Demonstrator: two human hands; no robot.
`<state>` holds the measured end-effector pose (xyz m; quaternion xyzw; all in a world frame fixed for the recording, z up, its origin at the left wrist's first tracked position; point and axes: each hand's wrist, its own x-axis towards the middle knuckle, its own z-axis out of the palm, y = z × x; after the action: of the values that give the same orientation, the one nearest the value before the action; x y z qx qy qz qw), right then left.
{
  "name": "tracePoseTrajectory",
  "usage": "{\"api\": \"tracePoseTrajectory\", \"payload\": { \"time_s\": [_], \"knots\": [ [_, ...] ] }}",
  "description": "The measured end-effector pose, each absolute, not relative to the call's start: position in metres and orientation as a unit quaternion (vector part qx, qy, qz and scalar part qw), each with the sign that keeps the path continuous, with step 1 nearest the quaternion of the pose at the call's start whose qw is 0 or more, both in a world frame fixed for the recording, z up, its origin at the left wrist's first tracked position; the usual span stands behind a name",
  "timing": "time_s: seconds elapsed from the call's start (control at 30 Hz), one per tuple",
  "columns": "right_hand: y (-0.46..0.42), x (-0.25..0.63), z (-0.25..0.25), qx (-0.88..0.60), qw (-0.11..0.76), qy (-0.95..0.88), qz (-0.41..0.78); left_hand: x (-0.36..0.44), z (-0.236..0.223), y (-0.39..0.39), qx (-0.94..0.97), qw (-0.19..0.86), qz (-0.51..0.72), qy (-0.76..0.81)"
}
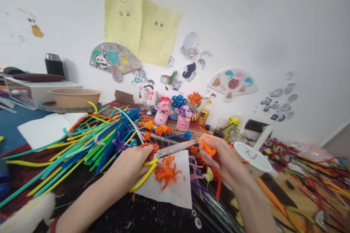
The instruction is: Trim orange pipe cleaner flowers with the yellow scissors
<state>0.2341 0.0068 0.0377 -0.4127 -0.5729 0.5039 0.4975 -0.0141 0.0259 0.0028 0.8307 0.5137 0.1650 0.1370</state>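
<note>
My left hand (140,160) is closed round the handles of a pair of scissors (175,149), one yellow and one red. The blades point right and reach the fingers of my right hand (216,153). That hand pinches an orange pipe cleaner piece (207,147), bent into a loop, close to the blade tips. Below the blades, a heap of orange fuzz clippings (168,173) lies on a white sheet of paper (182,198). Orange pipe cleaner flowers (162,130) on thin stems lie behind the scissors.
Many coloured pipe cleaners (109,145) spread across the left. Potted craft flowers (161,116) and a yellow drink bottle (204,113) stand by the wall. Thin wires (213,204) lie at the front, and a white round stand (255,156) is at right. A beige basin (73,98) sits back left.
</note>
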Motion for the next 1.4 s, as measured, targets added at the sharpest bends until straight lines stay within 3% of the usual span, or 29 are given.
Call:
{"api": "tracePoseTrajectory", "payload": {
  "time_s": [0.57,0.93,1.4],
  "knots": [
    [0.008,0.235,0.041,-0.428,0.494,-0.573,0.494,-0.011,0.010,0.022,0.811,0.116,0.194,0.539],
    [0.005,0.235,0.042,-0.403,0.500,-0.576,0.506,-0.006,0.011,0.021,0.809,0.171,0.181,0.533],
    [0.003,0.235,0.044,-0.398,0.501,-0.580,0.503,-0.013,-0.005,0.027,0.835,0.134,0.201,0.495]
  ]
}}
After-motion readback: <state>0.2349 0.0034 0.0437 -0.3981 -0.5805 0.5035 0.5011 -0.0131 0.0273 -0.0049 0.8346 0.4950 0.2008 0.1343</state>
